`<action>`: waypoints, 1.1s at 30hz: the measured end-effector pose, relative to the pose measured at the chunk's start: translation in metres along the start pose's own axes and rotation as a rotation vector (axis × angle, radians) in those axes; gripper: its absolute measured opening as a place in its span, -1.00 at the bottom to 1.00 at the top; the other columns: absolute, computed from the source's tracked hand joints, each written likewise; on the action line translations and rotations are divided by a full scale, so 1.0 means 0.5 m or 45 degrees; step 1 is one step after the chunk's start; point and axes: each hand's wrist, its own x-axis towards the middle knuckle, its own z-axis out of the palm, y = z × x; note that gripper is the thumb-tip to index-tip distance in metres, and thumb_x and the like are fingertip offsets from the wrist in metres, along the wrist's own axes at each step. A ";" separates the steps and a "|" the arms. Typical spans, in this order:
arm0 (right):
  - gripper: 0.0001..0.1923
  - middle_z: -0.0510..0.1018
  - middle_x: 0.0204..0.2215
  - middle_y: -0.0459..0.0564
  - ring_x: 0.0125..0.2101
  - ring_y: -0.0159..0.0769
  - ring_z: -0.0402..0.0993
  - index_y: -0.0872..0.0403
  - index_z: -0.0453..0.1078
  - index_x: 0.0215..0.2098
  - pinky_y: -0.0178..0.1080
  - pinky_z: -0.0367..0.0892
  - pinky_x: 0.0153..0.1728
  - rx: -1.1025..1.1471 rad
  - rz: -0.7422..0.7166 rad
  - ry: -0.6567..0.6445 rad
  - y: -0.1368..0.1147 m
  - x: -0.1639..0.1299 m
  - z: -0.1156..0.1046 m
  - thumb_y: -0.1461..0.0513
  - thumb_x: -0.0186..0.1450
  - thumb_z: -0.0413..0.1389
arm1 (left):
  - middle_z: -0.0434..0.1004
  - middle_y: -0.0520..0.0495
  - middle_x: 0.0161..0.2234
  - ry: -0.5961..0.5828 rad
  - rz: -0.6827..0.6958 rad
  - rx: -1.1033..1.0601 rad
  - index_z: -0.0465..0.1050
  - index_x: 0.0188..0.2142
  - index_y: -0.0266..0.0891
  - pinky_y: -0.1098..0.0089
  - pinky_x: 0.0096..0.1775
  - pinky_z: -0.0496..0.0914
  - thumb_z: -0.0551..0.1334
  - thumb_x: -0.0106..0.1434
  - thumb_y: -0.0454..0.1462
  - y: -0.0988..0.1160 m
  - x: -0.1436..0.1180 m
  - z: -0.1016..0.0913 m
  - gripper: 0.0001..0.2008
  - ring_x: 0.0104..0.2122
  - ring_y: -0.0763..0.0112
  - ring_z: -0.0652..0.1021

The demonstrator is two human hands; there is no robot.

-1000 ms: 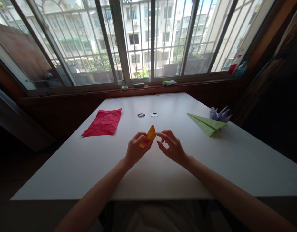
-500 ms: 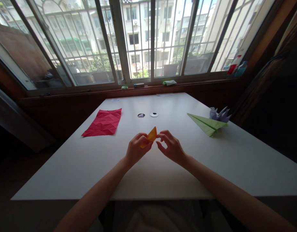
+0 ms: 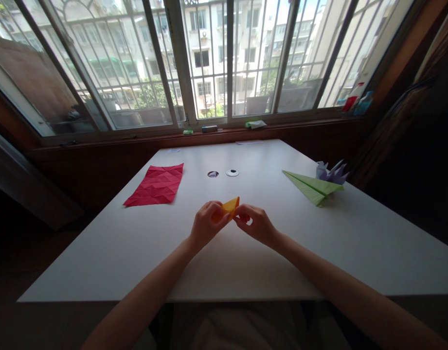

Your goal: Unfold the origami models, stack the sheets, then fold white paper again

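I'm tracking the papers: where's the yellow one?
Near the head view's centre, the yellow paper is in the left hand, with the right hand at its right edge.

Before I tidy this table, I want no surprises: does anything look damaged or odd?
The red sheet on the left is creased all over, unlike the smoother green paper plane. Nothing looks spilled.

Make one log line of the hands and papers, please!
left hand: holds folded orange paper | right hand: fingertips at its edge | creased red sheet: left | green paper plane: right
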 end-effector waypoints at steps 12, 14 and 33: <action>-0.88 0.38 -0.65 -0.17 -0.65 -0.49 0.23 0.05 0.38 -0.31 -0.38 0.22 -0.56 0.074 0.161 -0.080 0.008 -0.006 0.017 0.20 0.19 0.07 | 0.44 0.01 -0.47 -0.060 -0.229 -0.103 0.36 -0.38 -0.25 0.50 -0.48 0.27 0.17 0.14 -0.15 -0.008 0.006 -0.004 -0.81 -0.55 0.55 0.39; -0.86 0.42 -0.59 -0.13 -0.63 -0.47 0.28 0.06 0.38 -0.31 -0.37 0.25 -0.56 0.201 0.176 -0.107 0.008 -0.006 0.017 0.18 0.21 0.05 | 0.42 0.04 -0.53 -0.084 -0.310 -0.140 0.37 -0.39 -0.25 0.51 -0.51 0.25 0.16 0.14 -0.12 -0.010 0.008 -0.005 -0.78 -0.58 0.55 0.38; -0.84 0.35 -0.78 -0.21 -0.78 -0.49 0.26 0.09 0.39 -0.45 -0.40 0.21 -0.67 0.176 0.430 -0.039 0.003 0.004 0.004 0.17 0.18 0.06 | 0.41 -0.11 -0.17 -0.314 -0.186 -0.427 0.36 -0.23 -0.23 0.50 -0.40 0.35 0.24 0.07 -0.27 -0.013 0.016 -0.016 -0.76 -0.34 0.47 0.45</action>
